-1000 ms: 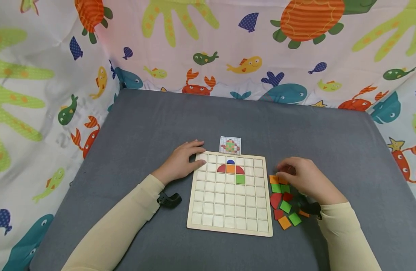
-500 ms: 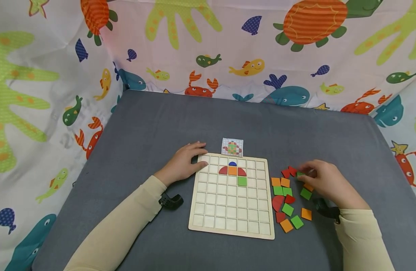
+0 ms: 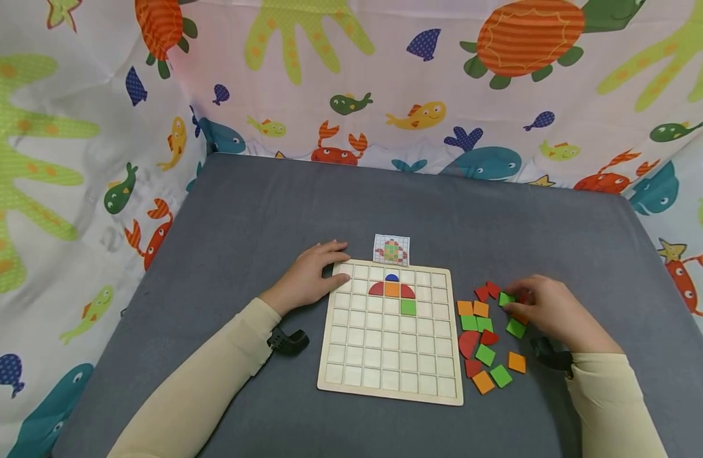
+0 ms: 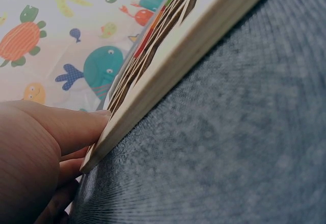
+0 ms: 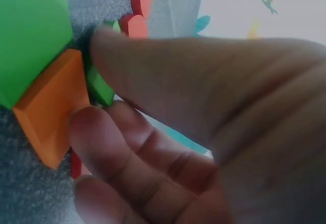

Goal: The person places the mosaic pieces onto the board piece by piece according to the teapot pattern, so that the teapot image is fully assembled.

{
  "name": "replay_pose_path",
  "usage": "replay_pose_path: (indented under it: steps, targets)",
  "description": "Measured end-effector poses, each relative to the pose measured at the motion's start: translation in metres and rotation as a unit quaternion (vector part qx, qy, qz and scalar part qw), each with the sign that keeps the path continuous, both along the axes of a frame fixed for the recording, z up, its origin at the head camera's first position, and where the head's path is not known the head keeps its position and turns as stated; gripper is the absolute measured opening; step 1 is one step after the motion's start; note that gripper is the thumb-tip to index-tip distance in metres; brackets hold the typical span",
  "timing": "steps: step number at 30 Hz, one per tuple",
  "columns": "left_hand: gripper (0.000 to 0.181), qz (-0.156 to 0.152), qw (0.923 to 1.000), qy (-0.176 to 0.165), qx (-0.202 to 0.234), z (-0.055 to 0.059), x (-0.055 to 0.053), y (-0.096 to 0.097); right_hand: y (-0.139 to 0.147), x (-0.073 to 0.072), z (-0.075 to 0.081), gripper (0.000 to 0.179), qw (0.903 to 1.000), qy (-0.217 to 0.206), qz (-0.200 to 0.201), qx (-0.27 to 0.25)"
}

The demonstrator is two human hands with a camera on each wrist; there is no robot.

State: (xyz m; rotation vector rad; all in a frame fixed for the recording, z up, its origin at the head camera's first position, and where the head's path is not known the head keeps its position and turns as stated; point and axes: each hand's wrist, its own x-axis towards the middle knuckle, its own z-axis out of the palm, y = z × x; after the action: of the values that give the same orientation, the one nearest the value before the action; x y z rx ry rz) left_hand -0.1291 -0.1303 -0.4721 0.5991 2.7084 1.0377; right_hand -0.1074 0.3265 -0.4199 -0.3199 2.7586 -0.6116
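Observation:
A light wooden grid board [image 3: 380,356] lies on the grey table. My left hand [image 3: 305,278] holds its far left corner, the thumb on the top face and the fingers at the edge, as the left wrist view shows. Set in the grid are a blue half-round tile [image 3: 392,278], an orange square [image 3: 392,289] between two red curved tiles, and a green square [image 3: 408,307]. Right of the board, my right hand [image 3: 548,312] pinches a green square tile [image 3: 505,299] between thumb and fingers, low over the table. An orange tile [image 5: 53,109] lies close beside these fingers.
A small picture card [image 3: 392,250] with a turtle pattern touches the board's far edge. Several loose tiles lie right of the board, among them a big red curved piece [image 3: 468,344] and an orange square [image 3: 517,362]. A printed sea-animal cloth [image 3: 305,95] surrounds the table.
My right hand has moved right, from over the orange tiles near the board to the green tile farther out, uncovering several red and green tiles. My left hand stays at the board's corner.

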Motion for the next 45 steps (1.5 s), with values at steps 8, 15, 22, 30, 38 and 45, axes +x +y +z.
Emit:
replay_pose_path:
  steps: [8, 15, 22, 30, 38, 45]
  targets:
    - [0.049, 0.003, 1.0, -0.007, -0.003, 0.001, 0.002, 0.0, -0.006, -0.001, 0.002, 0.021, 0.9995, -0.03, -0.009, 0.0]
    - [0.05, 0.001, 1.0, 0.0, -0.001, 0.001, 0.001, -0.001, -0.012, -0.002, 0.008, 0.017, 0.9996, -0.027, 0.001, -0.001]
    - [0.049, 0.004, 1.0, -0.002, 0.003, 0.002, 0.002, 0.001, -0.02, -0.002, 0.012, 0.014, 0.9999, -0.012, 0.008, 0.0]
    - [0.049, 0.005, 1.0, -0.003, 0.004, 0.002, 0.002, 0.0, -0.037, -0.006, 0.015, 0.013, 0.9998, -0.007, 0.017, -0.009]
    - [0.049, 0.003, 1.0, -0.001, 0.002, 0.001, 0.001, -0.001, -0.06, -0.011, 0.014, 0.011, 0.9989, 0.0, 0.038, -0.026]
    - [0.049, 0.006, 1.0, -0.006, -0.001, 0.001, 0.002, 0.0, -0.078, -0.015, 0.013, 0.01, 0.9979, -0.005, 0.049, -0.041]
